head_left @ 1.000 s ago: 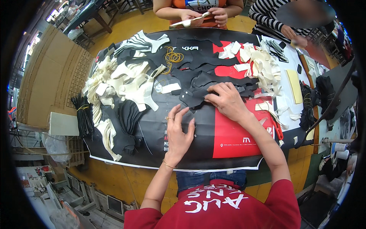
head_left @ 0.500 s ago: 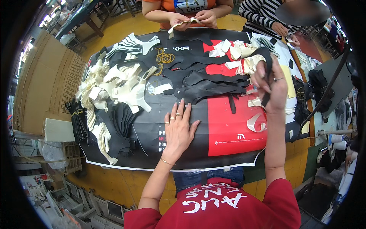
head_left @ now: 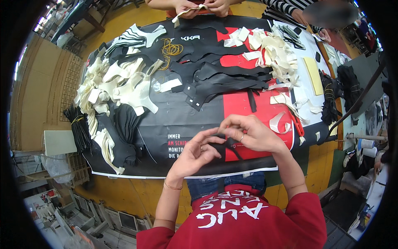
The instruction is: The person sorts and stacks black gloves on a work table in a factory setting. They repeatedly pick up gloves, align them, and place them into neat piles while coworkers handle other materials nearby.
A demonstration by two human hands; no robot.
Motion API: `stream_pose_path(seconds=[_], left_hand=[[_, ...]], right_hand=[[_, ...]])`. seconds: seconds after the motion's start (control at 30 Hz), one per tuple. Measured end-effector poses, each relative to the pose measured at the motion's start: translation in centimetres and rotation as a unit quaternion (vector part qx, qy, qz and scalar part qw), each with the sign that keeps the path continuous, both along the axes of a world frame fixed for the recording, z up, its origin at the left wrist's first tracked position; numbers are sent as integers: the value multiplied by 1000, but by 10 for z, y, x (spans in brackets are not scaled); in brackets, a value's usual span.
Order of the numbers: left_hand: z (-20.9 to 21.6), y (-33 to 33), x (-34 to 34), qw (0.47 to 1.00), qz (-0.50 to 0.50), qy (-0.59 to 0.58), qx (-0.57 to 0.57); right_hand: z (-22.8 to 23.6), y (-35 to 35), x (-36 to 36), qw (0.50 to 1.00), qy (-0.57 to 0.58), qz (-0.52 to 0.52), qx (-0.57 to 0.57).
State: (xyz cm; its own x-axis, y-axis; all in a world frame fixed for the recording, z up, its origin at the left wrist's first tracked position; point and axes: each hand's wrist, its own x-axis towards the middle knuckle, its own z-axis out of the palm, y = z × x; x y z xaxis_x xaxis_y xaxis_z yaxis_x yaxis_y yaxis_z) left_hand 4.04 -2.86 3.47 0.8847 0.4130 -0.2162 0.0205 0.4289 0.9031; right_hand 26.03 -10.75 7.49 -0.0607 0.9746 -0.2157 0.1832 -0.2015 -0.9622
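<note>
My right hand (head_left: 253, 133) is over the front of the red part of the printed sheet. Its fingers are pinched on a black strip (head_left: 233, 150), which hangs below them and is mostly hidden. From the left, my left hand (head_left: 195, 152) meets it, fingers curved and apart, fingertips close to the right hand's. Whether they touch the strip is hard to see. Beyond both hands lies a spread of long black cut pieces (head_left: 226, 85), with small white labels on their near ends.
Cream cut pieces (head_left: 134, 91) are heaped at left, with stacked black pieces (head_left: 126, 124) nearer. More cream pieces (head_left: 275, 50) lie at right, near a red-handled tool (head_left: 297, 124). Yellow bands (head_left: 171, 49) lie at the back. Two people work across the table, one holding a cream strip (head_left: 188, 13).
My right hand has come down and left from the far right pile with the black strip. My left hand has lifted off the black pieces and drawn back toward it.
</note>
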Motion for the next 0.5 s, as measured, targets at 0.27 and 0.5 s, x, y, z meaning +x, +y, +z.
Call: stream_pose_path(seconds=[0.27,0.5], left_hand=[[1,-24,37,823,105,159,534],[-24,-40,42,741,33,138,656]], right_hand=[[-23,9,20,811,-536,-104,212],[-39,77,60,740,-615,29,272]])
